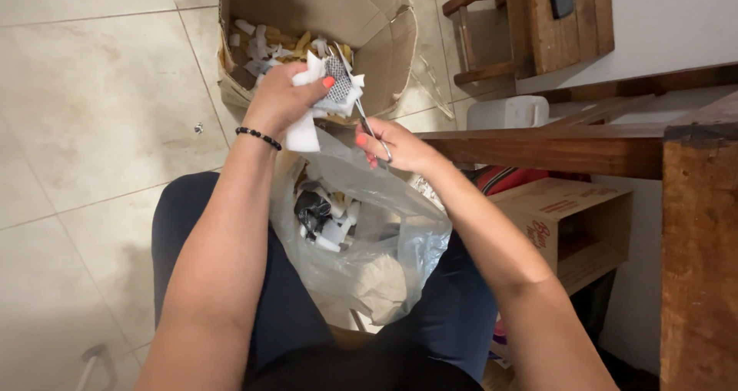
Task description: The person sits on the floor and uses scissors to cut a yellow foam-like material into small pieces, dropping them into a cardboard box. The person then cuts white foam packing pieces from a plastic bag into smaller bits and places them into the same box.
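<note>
Above a tiled floor [92,91] and scrap box [384,22], left hand [280,99] fingers grip a white pad [323,91] while right hand [400,145] fingers hold scissors [367,126] mid-cut, likely needing another careful snip.

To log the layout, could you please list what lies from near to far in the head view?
Clear plastic bag of scraps on the lap → right hand with scissors → left hand gripping white-and-grey material → open brown cardboard box.
</note>
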